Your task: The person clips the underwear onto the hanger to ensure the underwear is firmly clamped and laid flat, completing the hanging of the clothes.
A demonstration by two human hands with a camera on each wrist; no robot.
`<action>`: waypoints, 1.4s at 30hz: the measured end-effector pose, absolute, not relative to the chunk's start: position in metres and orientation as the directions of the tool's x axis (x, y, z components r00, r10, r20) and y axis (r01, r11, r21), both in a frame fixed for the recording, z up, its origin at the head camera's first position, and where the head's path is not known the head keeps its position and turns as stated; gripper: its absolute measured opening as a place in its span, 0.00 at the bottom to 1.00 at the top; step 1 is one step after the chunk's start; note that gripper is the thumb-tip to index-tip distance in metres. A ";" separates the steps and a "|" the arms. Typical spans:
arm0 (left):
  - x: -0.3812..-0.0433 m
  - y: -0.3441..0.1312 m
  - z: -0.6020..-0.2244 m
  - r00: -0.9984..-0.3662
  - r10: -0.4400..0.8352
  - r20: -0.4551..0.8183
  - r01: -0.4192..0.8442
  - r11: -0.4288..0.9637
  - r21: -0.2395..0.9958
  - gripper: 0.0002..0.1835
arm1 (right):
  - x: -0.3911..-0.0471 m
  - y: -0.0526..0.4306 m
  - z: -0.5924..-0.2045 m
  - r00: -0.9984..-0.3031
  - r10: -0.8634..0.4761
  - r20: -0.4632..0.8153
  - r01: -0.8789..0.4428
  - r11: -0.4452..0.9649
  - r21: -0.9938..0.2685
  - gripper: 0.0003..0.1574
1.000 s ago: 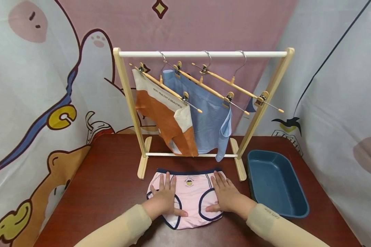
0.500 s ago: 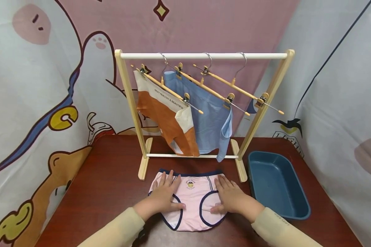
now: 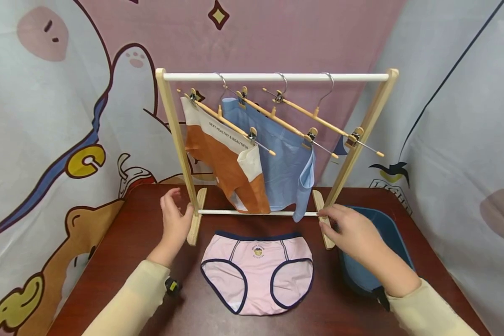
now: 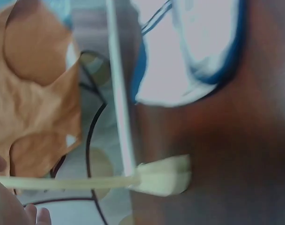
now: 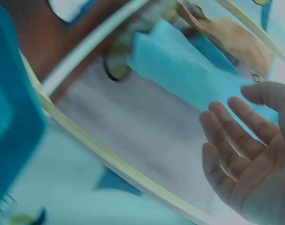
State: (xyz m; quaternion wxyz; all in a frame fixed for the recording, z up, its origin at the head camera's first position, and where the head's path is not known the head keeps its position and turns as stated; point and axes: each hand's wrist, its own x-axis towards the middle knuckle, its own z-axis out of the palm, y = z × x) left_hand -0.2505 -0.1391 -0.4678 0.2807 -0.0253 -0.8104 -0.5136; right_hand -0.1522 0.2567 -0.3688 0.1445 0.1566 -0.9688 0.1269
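Observation:
A pair of pink underpants (image 3: 258, 280) with navy trim lies flat on the table, front side up. Both hands are off it. My left hand (image 3: 175, 226) is raised beside the left post of a small wooden clothes rack (image 3: 170, 116), its fingers loosely bent and holding nothing. Beside the right post, my right hand (image 3: 359, 238) reaches over the blue tray; the right wrist view shows its fingers (image 5: 222, 117) relaxed and apart with nothing in them. On the rack hang orange-and-white underpants (image 3: 222, 154), a light blue garment (image 3: 283, 172) and a bare clip hanger (image 3: 298, 108).
The blue tray (image 3: 403, 242) stands on the right of the table, partly covered by my right forearm. The rack's white lower bar (image 3: 218, 212) runs behind the pink underpants. A printed cloth backdrop (image 3: 302, 37) closes off the back and sides.
Both hands have left the pink underpants, where they were pressing flat. The left has moved up and left, the right up and right, toward the rack's posts.

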 end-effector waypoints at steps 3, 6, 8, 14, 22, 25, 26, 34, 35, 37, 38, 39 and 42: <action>-0.263 -0.147 -0.456 -0.848 -0.240 0.472 0.341 0.434 0.834 0.31 | -0.150 0.259 -0.343 -0.869 -0.246 0.430 -0.352 0.917 -0.186 0.12; -0.276 -0.152 -0.445 -0.862 -0.207 0.463 0.344 0.432 0.834 0.32 | -0.148 0.260 -0.320 -0.812 -0.239 0.533 -0.377 0.911 -0.167 0.12; -0.283 -0.153 -0.438 -0.873 -0.188 0.450 0.336 0.436 0.835 0.30 | -0.147 0.259 -0.306 -0.772 -0.242 0.588 -0.397 0.906 -0.149 0.13; -0.300 -0.153 -0.426 -0.914 -0.116 0.388 0.314 0.403 0.860 0.28 | -0.150 0.251 -0.272 -0.608 -0.257 0.752 -0.492 0.864 -0.103 0.13; -0.312 -0.150 -0.429 -0.899 -0.086 0.430 0.370 0.378 0.849 0.22 | -0.168 0.240 -0.239 -0.532 -0.262 0.805 -0.527 0.847 -0.073 0.12; -0.314 -0.151 -0.428 -0.901 -0.071 0.429 0.368 0.402 0.839 0.23 | -0.181 0.239 -0.225 -0.534 -0.262 0.803 -0.512 0.857 -0.061 0.14; -0.314 -0.152 -0.427 -0.904 -0.061 0.424 0.365 0.407 0.837 0.23 | -0.187 0.238 -0.220 -0.544 -0.265 0.796 -0.499 0.865 -0.052 0.14; -0.309 -0.158 -0.416 -0.920 0.035 0.389 0.377 0.341 0.861 0.22 | -0.228 0.231 -0.187 -0.849 -0.179 0.497 -0.229 0.972 -0.042 0.24; -0.306 -0.157 -0.413 -0.921 0.039 0.387 0.377 0.333 0.864 0.21 | -0.233 0.229 -0.185 -0.879 -0.172 0.444 -0.208 0.977 -0.034 0.25; -0.300 -0.155 -0.405 -0.925 0.039 0.377 0.369 0.324 0.871 0.20 | -0.243 0.226 -0.183 -0.922 -0.158 0.353 -0.182 0.983 -0.035 0.24; -0.297 -0.154 -0.402 -0.927 0.039 0.372 0.364 0.317 0.876 0.20 | -0.247 0.225 -0.183 -0.934 -0.154 0.323 -0.177 0.983 -0.044 0.23; -0.294 -0.153 -0.398 -0.929 0.040 0.368 0.361 0.322 0.875 0.20 | -0.251 0.224 -0.183 -0.941 -0.148 0.304 -0.174 0.983 -0.061 0.22; -0.289 -0.151 -0.393 -0.929 0.038 0.367 0.358 0.337 0.871 0.19 | -0.260 0.222 -0.185 -0.956 -0.123 0.268 -0.165 0.976 -0.141 0.18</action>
